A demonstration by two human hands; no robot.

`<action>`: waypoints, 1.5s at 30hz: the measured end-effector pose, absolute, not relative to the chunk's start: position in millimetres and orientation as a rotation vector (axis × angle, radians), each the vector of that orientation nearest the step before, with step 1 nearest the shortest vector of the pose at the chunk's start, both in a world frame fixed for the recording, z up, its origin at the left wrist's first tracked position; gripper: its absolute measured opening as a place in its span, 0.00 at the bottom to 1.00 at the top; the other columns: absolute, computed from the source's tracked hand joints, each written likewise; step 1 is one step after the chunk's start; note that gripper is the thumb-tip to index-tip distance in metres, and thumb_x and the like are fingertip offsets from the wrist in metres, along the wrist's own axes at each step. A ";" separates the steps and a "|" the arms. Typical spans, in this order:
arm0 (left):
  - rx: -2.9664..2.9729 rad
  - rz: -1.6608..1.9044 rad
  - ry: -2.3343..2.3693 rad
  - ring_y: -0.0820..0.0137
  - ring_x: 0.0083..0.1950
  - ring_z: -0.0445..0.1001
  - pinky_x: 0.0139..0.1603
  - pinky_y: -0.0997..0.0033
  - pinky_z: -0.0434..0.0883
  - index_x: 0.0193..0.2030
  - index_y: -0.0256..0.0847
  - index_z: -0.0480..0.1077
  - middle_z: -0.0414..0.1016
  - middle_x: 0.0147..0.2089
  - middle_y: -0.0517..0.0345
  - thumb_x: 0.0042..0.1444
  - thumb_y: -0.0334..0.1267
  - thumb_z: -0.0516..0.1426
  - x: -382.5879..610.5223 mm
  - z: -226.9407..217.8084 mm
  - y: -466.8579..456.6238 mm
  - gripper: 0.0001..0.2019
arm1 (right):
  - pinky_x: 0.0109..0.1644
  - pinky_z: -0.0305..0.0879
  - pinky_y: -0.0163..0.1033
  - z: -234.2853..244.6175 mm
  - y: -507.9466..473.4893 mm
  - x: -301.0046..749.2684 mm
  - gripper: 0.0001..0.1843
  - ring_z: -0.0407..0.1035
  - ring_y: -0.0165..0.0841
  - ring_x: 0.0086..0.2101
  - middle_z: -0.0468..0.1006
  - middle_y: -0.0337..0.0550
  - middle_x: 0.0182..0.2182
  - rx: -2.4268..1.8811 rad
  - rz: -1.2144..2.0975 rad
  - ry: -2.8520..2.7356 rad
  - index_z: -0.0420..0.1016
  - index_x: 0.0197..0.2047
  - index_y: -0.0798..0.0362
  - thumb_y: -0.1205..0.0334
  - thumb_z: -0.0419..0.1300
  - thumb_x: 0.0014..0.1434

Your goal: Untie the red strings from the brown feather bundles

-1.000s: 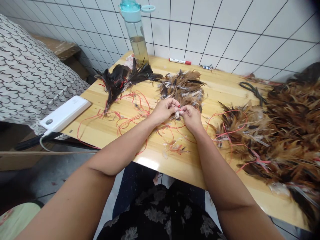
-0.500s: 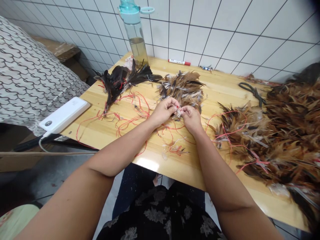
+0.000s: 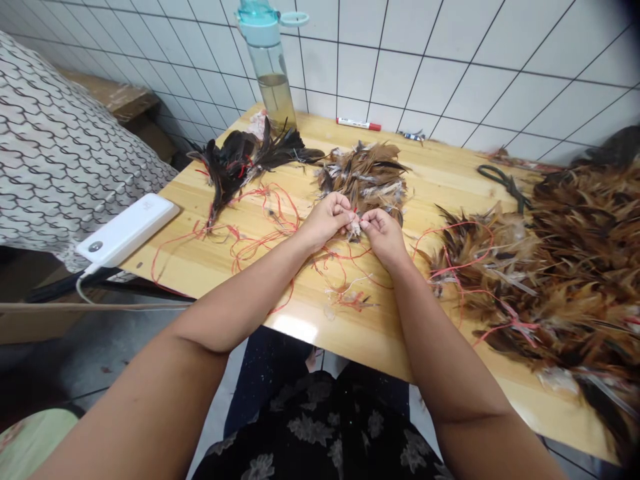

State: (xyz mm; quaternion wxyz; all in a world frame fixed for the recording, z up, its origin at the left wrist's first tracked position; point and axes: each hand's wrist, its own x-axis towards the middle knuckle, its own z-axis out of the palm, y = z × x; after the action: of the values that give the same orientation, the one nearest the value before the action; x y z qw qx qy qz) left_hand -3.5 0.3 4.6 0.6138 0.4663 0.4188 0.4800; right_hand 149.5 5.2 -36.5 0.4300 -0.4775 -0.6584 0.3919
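Over the middle of the table, my left hand [image 3: 330, 219] pinches a small feather bundle [image 3: 354, 231] by its pale quill ends, and a bit of red shows at its fingertips. Close on the right, my right hand [image 3: 383, 233] has its thumb and forefinger pressed together beside the bundle. Whatever lies in that pinch is too small to make out. A pile of brown feathers [image 3: 367, 170] lies just beyond both hands. Red string [image 3: 273, 233] runs in loose tangles across the wood to the left and below the hands.
Black feathers [image 3: 233, 167] lie at the table's back left, by a water bottle [image 3: 275, 80]. A white power bank [image 3: 127, 230] with a cable sits at the left edge. Large brown feather heaps [image 3: 590, 267] cover the right side. A red-capped marker [image 3: 359, 125] rests near the tiled wall.
My right fingertips have drawn slightly away to the right from the left ones. The feather bundle stays in my left hand, dipping a little lower.
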 end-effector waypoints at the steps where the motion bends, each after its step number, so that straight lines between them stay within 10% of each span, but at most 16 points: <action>1: 1.083 1.108 0.966 0.81 0.21 0.68 0.22 0.83 0.62 0.35 0.38 0.59 0.73 0.24 0.66 0.50 0.24 0.58 -3.5 4.8 0.1 0.11 | 0.34 0.59 0.34 -35.2 4.6 149.2 0.06 0.61 0.28 0.28 0.67 0.36 0.27 -1.176 1.010 -1.598 0.64 0.32 0.51 0.58 0.55 0.54; 45: 1.636 0.913 1.259 0.78 0.27 0.66 0.29 0.79 0.63 0.32 0.36 0.70 0.72 0.27 0.61 0.43 0.29 0.61 -4.6 -3.6 -2.0 0.07 | 0.41 0.60 0.41 -20.0 -8.9 141.2 0.03 0.63 0.37 0.36 0.71 0.43 0.33 -1.457 0.519 -1.856 0.65 0.31 0.50 0.67 0.52 0.54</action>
State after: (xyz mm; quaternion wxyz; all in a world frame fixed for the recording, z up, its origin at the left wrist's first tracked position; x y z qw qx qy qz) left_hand -4.6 -2.0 -3.6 0.4277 0.6551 0.5042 0.3657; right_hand 141.2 -8.9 -20.0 0.3551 -0.5637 -0.7181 0.2010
